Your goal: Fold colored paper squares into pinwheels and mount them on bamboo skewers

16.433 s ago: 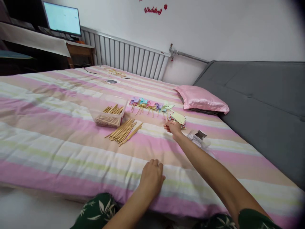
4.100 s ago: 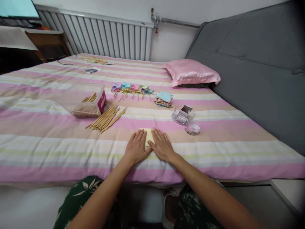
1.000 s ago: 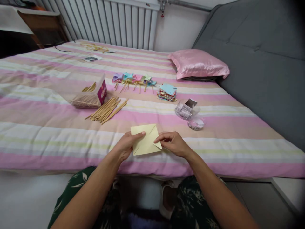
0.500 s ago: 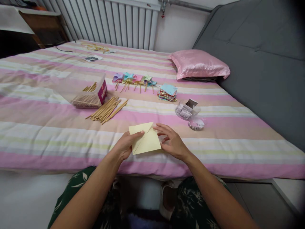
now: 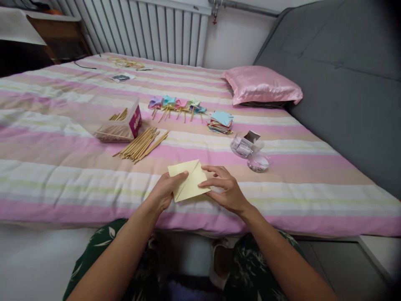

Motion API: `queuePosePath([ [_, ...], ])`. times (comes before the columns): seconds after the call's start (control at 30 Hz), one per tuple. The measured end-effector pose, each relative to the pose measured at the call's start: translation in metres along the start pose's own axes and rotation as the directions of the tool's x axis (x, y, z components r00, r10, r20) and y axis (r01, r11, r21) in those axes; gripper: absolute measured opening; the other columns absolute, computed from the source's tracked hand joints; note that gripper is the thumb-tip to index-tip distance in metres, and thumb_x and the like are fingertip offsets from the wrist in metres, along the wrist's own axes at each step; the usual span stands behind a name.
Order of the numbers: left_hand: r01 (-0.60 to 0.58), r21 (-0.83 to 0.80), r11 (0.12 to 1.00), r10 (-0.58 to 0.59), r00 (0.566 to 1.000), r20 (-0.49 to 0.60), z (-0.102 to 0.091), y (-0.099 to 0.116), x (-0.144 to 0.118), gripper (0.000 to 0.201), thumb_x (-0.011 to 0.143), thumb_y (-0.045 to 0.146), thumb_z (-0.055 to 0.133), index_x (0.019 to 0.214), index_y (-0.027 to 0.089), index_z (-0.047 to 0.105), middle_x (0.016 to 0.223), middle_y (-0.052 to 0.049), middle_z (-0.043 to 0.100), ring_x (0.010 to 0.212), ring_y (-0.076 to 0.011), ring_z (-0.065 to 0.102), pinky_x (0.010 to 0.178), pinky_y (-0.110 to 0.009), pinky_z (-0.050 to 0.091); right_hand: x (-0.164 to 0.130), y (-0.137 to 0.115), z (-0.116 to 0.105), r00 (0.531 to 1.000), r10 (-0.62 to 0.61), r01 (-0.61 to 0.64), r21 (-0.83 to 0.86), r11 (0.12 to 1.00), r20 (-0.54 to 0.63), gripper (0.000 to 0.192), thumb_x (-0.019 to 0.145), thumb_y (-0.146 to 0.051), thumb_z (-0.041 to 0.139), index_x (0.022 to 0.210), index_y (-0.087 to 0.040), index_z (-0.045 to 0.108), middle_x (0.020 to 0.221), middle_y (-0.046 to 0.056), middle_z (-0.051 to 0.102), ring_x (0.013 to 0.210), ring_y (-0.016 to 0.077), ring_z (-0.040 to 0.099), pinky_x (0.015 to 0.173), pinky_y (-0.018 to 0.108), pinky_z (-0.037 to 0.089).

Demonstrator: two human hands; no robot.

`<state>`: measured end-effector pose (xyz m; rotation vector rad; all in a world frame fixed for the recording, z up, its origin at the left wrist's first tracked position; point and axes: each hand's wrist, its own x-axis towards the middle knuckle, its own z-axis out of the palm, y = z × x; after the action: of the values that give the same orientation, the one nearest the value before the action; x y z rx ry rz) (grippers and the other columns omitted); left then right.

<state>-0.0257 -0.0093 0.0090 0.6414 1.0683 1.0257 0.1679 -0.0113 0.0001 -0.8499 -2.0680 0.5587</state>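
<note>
A pale yellow paper square (image 5: 185,179) with diagonal creases is lifted just above the striped bedspread (image 5: 78,175), near the front edge. My left hand (image 5: 163,193) grips its left side, thumb on top. My right hand (image 5: 223,190) pinches its right edge with the fingers spread over it. Behind lie a stack of coloured paper squares (image 5: 221,122), a row of finished paper pinwheels (image 5: 175,105) and a loose bundle of wooden sticks (image 5: 142,144).
A clear box (image 5: 114,124) holding more sticks stands at the left. Small clear containers (image 5: 249,149) sit to the right of the paper. A pink pillow (image 5: 261,85), a grey headboard (image 5: 338,79) and a radiator (image 5: 147,29) lie beyond.
Over the last second the yellow paper has tilted and shifted slightly left. My right hand has moved from pinching the right corner to laying its fingers over the right edge.
</note>
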Motion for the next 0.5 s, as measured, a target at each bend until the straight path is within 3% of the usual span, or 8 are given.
queuePosePath([
  [0.5, -0.001, 0.054, 0.999, 0.001, 1.0, -0.009, -0.0009, -0.001, 0.0001, 0.033, 0.062, 0.026, 0.075, 0.09, 0.009, 0.068, 0.076, -0.011, 0.073, 0.062, -0.0201, 0.065, 0.056, -0.027, 0.05, 0.0014, -0.0001, 0.0042, 0.998, -0.025, 0.027, -0.038, 0.999, 0.057, 0.017, 0.077, -0.016, 0.061, 0.083, -0.028, 0.072, 0.11, 0.006, 0.064, 0.105, 0.0238, 0.052, 0.09, 0.045, 0.043],
])
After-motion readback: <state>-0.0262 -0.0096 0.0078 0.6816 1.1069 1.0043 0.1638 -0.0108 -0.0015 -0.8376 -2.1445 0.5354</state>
